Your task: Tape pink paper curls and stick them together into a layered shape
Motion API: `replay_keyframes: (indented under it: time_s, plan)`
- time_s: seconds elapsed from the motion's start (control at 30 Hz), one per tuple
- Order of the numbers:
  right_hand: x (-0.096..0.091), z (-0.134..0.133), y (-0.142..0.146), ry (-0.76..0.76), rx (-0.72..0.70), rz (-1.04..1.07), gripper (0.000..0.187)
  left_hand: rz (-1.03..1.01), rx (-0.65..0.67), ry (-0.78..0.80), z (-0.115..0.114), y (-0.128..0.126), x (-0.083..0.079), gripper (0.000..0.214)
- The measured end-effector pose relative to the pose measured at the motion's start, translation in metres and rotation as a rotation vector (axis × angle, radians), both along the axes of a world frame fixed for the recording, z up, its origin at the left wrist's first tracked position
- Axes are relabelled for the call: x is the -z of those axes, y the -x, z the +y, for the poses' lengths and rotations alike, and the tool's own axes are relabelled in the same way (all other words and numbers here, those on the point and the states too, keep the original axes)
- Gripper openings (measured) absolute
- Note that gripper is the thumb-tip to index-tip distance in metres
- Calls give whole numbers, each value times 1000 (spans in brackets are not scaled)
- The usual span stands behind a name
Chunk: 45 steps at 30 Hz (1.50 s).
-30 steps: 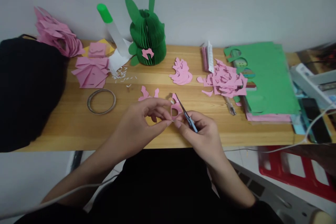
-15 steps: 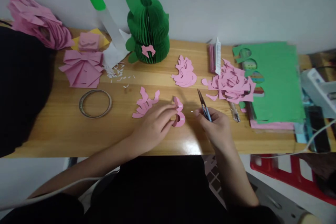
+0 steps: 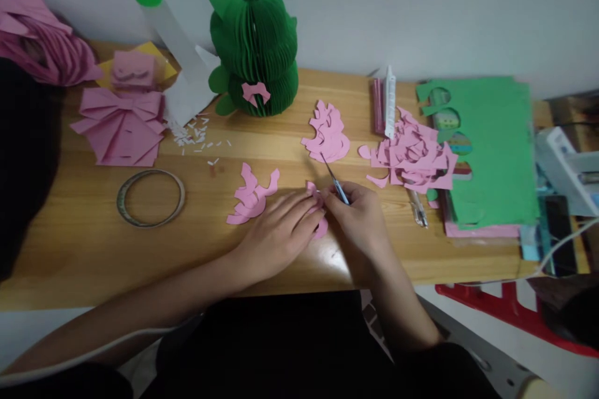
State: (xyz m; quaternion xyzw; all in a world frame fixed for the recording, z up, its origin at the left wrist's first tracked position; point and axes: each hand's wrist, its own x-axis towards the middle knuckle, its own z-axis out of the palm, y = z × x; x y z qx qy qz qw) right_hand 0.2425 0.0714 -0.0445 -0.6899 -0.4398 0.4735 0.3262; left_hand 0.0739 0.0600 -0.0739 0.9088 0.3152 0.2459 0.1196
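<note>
My left hand lies on the wooden table with its fingers pressed on a small pink paper cut-out. My right hand meets it from the right, fingers closed round small scissors whose blades point up and to the left. Both hands touch the pink piece, which is mostly hidden under the fingers. A few curved pink cut-outs lie just left of my left hand.
A green honeycomb paper figure stands at the back by a green-capped glue tube. Pink cut-out heaps, green card sheets, folded pink paper, a tape ring and a pen lie around.
The pink piece has gone from being held up and cut to lying on the table under my left fingers. My right hand with the scissors drew right, then came back beside it.
</note>
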Motion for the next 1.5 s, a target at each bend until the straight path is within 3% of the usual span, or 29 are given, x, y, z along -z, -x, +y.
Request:
replay_keyframes:
  time_s: [0.43,0.7,1.07,1.33,1.5]
  plan:
    - [7,7,8,45,-55,-82,19,31,-13,-29,0,1,3,21]
    - [10,6,9,21,-54,-147,16,21,-109,10,0,3,1,24]
    - [12,6,13,1,-41,-361,21,64,-126,-64,-3,0,3,36]
    - [12,13,7,85,-1,-218,18,88,-119,-28,-3,0,2,29]
    - [14,9,-1,30,137,20,18,-1,-124,165,1,4,-6,28]
